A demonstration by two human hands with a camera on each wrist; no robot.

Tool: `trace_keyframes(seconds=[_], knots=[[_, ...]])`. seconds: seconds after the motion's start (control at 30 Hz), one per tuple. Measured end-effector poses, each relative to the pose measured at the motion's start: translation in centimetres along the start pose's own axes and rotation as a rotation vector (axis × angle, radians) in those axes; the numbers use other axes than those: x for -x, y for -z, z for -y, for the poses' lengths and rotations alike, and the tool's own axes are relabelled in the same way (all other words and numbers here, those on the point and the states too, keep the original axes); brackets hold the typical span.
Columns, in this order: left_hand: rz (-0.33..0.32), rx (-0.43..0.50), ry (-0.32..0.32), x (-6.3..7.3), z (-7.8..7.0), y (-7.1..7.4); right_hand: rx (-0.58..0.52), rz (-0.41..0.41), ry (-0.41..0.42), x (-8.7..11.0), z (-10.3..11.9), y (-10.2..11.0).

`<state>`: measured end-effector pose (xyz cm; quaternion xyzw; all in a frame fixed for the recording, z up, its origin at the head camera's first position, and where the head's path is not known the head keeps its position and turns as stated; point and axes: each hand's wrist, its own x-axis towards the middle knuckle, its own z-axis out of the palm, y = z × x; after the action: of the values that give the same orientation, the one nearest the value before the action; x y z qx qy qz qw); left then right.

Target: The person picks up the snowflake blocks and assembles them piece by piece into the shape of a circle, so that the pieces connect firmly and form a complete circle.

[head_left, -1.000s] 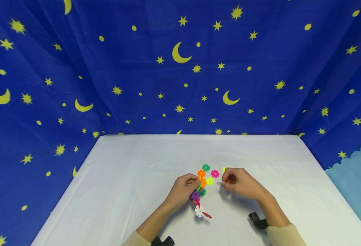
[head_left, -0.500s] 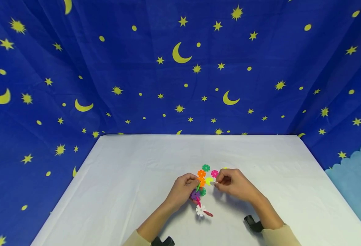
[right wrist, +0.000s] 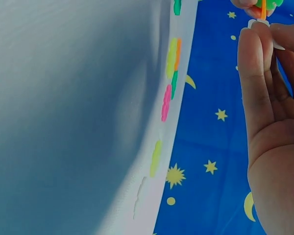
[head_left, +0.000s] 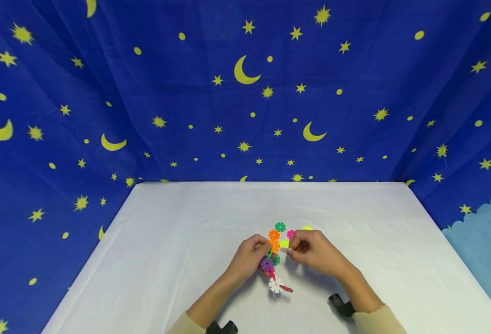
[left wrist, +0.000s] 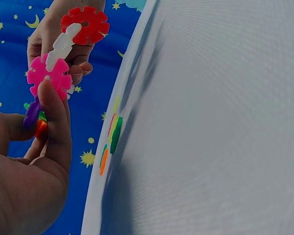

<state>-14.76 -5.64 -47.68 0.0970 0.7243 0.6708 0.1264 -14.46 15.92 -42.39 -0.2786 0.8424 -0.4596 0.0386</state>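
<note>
My left hand (head_left: 247,260) pinches a dangling chain of interlocked plastic snowflake discs. An orange disc (head_left: 275,246) tops it, then come a green, a purple disc (head_left: 267,264), a pink disc (left wrist: 49,76), a white disc (head_left: 275,285) and a red disc (left wrist: 90,24) at the lower end. Between thumb and fingertips, my right hand (head_left: 318,253) grips another white disc (right wrist: 252,23), mostly covered by the fingers. In the right wrist view this disc's edge meets the chain's orange disc (right wrist: 263,11), seen edge-on.
Loose discs lie on the white table (head_left: 187,260) behind the hands: a green one (head_left: 280,227), an orange one (head_left: 274,234), a pink one (head_left: 291,234), yellow ones (head_left: 307,228) and another green one (head_left: 276,260). A starry blue curtain (head_left: 212,93) rises behind.
My right hand has moved left with its white disc, up to the chain's orange disc. The chain's lower end has swung slightly right; my left hand has stayed nearly in place.
</note>
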Motion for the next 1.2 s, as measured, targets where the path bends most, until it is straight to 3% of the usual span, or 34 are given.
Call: trace_keyframes(seconds=[0.27, 0.5, 1.2], knots=[[0.008, 0.009, 0.006, 0.0, -0.1, -0.1, 0.004, -0.006, 0.011, -0.3, -3.6, -0.8], [0.012, 0.028, 0.011, 0.1, -0.3, -0.1, 0.039, -0.028, 0.023, -0.3, -3.7, -0.6], [-0.042, -0.131, -0.03, -0.2, 0.2, -0.1, 0.036, -0.051, 0.116, -0.6, -4.0, -0.8]])
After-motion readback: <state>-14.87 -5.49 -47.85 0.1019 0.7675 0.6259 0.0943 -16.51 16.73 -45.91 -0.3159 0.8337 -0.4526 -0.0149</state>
